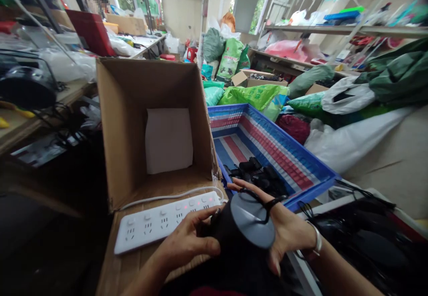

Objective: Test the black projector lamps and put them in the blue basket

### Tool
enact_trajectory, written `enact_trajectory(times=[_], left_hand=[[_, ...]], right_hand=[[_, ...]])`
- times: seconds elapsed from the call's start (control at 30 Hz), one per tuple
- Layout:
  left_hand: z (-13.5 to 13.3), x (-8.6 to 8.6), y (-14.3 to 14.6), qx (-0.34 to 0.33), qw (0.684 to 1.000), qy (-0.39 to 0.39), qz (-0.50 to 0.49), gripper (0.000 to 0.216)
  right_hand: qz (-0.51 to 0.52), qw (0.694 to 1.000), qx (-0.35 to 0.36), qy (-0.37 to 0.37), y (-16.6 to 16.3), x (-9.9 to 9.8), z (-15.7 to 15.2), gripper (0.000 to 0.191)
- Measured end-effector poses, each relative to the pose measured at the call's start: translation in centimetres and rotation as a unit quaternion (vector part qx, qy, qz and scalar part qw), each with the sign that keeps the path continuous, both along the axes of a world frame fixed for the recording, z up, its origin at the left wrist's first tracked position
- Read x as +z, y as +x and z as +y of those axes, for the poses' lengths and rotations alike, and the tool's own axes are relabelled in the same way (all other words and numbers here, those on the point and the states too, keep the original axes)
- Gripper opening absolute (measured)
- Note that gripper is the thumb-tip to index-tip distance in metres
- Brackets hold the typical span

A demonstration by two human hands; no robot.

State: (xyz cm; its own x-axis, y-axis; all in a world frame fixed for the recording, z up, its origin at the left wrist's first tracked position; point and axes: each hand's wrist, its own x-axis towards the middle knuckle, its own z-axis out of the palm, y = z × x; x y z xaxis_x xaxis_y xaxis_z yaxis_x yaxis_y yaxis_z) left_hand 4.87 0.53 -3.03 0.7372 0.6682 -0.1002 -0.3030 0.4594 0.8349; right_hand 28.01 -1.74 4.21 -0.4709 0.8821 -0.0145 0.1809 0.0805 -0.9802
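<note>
A black cylindrical device (222, 231) with a round grey end is held between both hands, low in the view. A black cord lies looped across the grey end. My left hand (189, 238) grips the device's left side, with the thumb in front and the fingertips partly hidden. My right hand (289, 229) wraps round the other side, fingers behind the grey end and thumb below it. Beside my left hand, a white power strip (167, 220) with several sockets and small red lights lies on cardboard.
An open cardboard box (115, 131) stands on its side behind the power strip. To its right is a blue plastic crate (301, 153) lined with striped sheet, holding several black devices (250, 164). More dark items (368, 242) lie at the right. Bags (257, 95) fill the background.
</note>
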Motion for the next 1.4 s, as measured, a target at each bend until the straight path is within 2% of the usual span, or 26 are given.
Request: enact_trajectory(times=[0.1, 0.23, 0.37, 0.47, 0.53, 0.63, 0.7, 0.73, 0.77, 0.8, 0.87, 0.9, 1.0, 1.07, 1.1, 1.13, 1.27, 1.33, 1.4], left_hand=[[-0.1, 0.2, -0.7, 0.075, 0.993, 0.008, 0.092, 0.071], [-0.1, 0.6, -1.3, 0.141, 0.972, 0.019, 0.190, 0.061], [-0.7, 1.0, -1.5, 0.161, 0.951, 0.050, 0.257, 0.047], [-1.6, 1.1, -1.5, 0.168, 0.940, 0.090, 0.283, 0.036], [-2.1, 1.1, -1.3, 0.187, 0.934, 0.107, 0.286, 0.035], [-2.5, 1.2, -1.1, 0.187, 0.943, 0.088, 0.261, 0.040], [-2.1, 1.6, -1.5, 0.179, 0.954, 0.051, 0.233, 0.040], [-1.7, 1.9, -2.0, 0.184, 0.958, 0.029, 0.219, 0.042], [-1.3, 2.3, -2.5, 0.195, 0.958, 0.011, 0.209, 0.045], [-0.8, 2.7, -3.2, 0.209, 0.957, -0.004, 0.202, 0.047], [0.1, 3.7, -4.5, 0.242, 0.950, -0.010, 0.199, 0.048], [0.5, 4.1, -5.1, 0.257, 0.945, -0.005, 0.200, 0.047], [1.3, 5.2, -6.2, 0.285, 0.936, 0.020, 0.205, 0.044], [1.5, 5.6, -6.5, 0.297, 0.933, 0.038, 0.200, 0.042], [1.5, 5.9, -6.6, 0.304, 0.931, 0.044, 0.195, 0.041], [1.5, 6.1, -6.7, 0.311, 0.931, 0.045, 0.186, 0.040], [1.8, 6.8, -7.1, 0.353, 0.925, 0.023, 0.141, 0.037], [1.9, 6.8, -7.4, 0.371, 0.919, 0.006, 0.130, 0.041], [2.0, 6.4, -7.8, 0.382, 0.915, -0.016, 0.127, 0.044]], right_hand=[[0.011, 0.995, -0.088, 0.045, -2.2, -1.6, -0.6, 0.105], [-0.040, 0.973, -0.175, 0.147, -4.0, -2.7, -1.1, 0.088], [-0.097, 0.958, -0.192, 0.189, -4.5, -4.1, -1.2, 0.086], [-0.182, 0.936, -0.170, 0.247, -4.3, -5.0, -1.1, 0.090], [-0.200, 0.931, -0.150, 0.266, -4.3, -5.4, -0.8, 0.091], [-0.178, 0.944, -0.136, 0.241, -3.8, -5.6, 0.2, 0.094], [-0.168, 0.959, -0.123, 0.192, -2.6, -5.5, 0.9, 0.099], [-0.175, 0.965, -0.109, 0.160, -1.8, -5.6, 1.2, 0.097], [-0.195, 0.967, -0.094, 0.132, -0.8, -5.7, 1.4, 0.085], [-0.227, 0.964, -0.085, 0.113, 0.3, -5.8, 1.4, 0.064], [-0.314, 0.940, -0.072, 0.113, 2.3, -6.4, 1.3, 0.019], [-0.354, 0.924, -0.065, 0.130, 3.0, -6.8, 1.1, 0.006], [-0.454, 0.870, -0.067, 0.179, 4.2, -8.0, 0.6, 0.013], [-0.493, 0.848, -0.092, 0.172, 4.0, -8.4, 0.5, 0.019], [-0.490, 0.850, -0.108, 0.162, 3.6, -8.3, 0.6, 0.023], [-0.464, 0.864, -0.126, 0.151, 3.1, -8.1, 0.9, 0.025], [-0.222, 0.955, -0.170, 0.096, -0.1, -7.3, 2.8, 0.028], [-0.151, 0.972, -0.156, 0.095, -1.9, -7.5, 4.1, 0.028], [-0.142, 0.974, -0.124, 0.122, -3.3, -8.1, 5.5, 0.024]])
